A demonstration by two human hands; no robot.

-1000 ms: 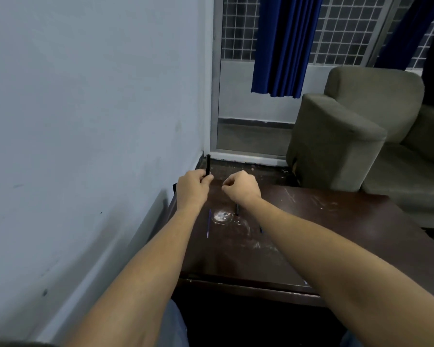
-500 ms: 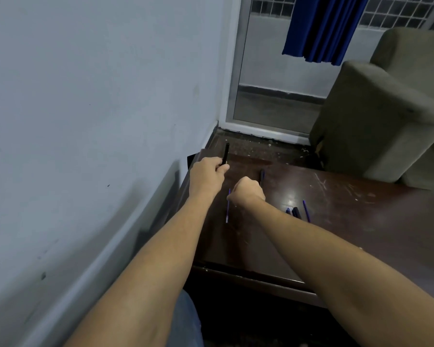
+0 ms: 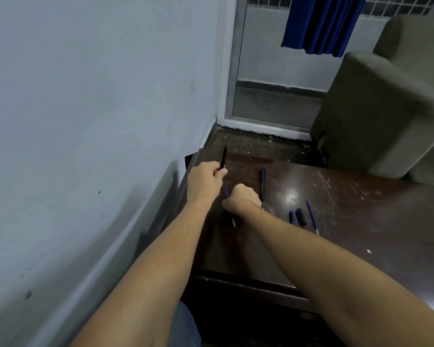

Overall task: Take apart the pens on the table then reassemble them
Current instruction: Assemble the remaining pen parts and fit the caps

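Note:
My left hand is closed around a black pen barrel that sticks up past my fingers near the table's far left corner. Just right of it, my right hand is a fist pinching a thin blue refill; the refill runs under the hand and slants toward me. A whole black pen lies beyond my right hand. To the right lie a short blue piece, a short black piece and a second blue refill.
The dark brown table is scratched and stands against a pale wall on the left. A grey armchair stands behind its far right side. Beyond are a glass door and a blue curtain.
The view has tilted down onto the table. My right hand dropped from beside my left hand to the blue refill, whose near end swung right. My left hand kept the barrel.

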